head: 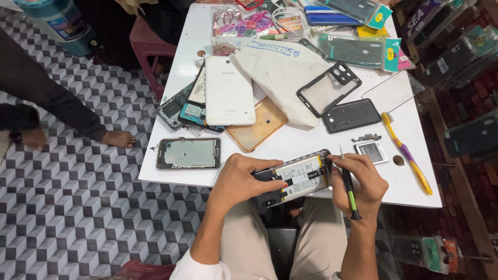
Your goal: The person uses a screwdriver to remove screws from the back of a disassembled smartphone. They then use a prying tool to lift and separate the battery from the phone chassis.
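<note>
Opened phone (298, 178) between both hands

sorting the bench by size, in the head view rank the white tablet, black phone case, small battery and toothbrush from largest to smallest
1. white tablet
2. black phone case
3. toothbrush, longer than the case but far thinner, so these two could swap
4. small battery

The left hand (236, 179) grips an opened phone (296, 178) at the near edge of the white worktop (415, 186), its battery exposed. The right hand (360, 184) holds a green-handled screwdriver (348, 189) against the phone's right end. Left of the phone lies a bare phone frame (188, 153); right of it, a yellow toothbrush (407, 153).
</note>
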